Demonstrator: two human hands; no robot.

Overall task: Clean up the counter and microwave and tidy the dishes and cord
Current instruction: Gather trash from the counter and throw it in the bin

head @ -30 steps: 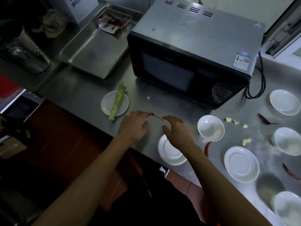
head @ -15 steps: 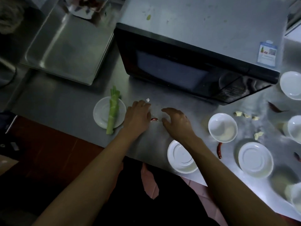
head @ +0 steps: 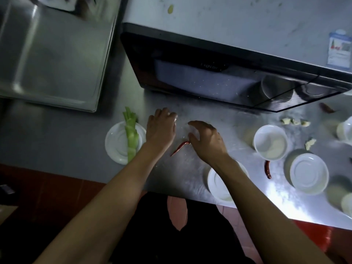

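Two hands work below the microwave (head: 209,77): my left hand (head: 161,128) lies flat, fingers relaxed; my right hand (head: 206,141), loosely curled, touches a red chili (head: 179,147). Celery plate (head: 116,147) left, bowl (head: 270,142) right.

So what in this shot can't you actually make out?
Head view only:
- Left hand: its fingers curl at a small white speck; whether they hold it is hidden.
- Saucer at the counter edge: the right forearm covers much of it.
- Bowls at the right edge: cut off by the frame.
- Microwave interior: dark door, nothing visible.
- Tray, top left: blurred.
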